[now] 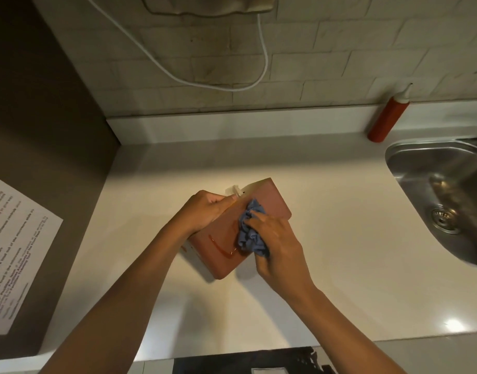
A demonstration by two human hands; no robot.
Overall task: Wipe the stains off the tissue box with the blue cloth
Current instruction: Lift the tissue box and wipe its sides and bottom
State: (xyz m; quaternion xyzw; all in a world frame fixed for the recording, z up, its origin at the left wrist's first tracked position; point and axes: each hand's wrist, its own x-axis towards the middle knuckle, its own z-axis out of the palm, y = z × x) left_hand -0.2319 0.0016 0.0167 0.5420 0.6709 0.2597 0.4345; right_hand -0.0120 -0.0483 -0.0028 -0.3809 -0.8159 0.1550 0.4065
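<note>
A reddish-brown tissue box (pixel 269 202) lies tilted on its side on the white counter, a bit of white tissue poking out at its far edge. A curved red sauce stain (pixel 220 248) runs across the box's near face. My left hand (pixel 206 210) grips the box's left edge and steadies it. My right hand (pixel 276 242) presses a crumpled blue cloth (pixel 249 232) against the face, just right of the stain.
A red squeeze bottle (pixel 388 116) stands against the back ledge at the right. The steel sink (pixel 410 155) takes up the right side. A white cable (pixel 178 76) hangs on the tiled wall. A printed sheet (pixel 16 249) is stuck to the brown panel at left.
</note>
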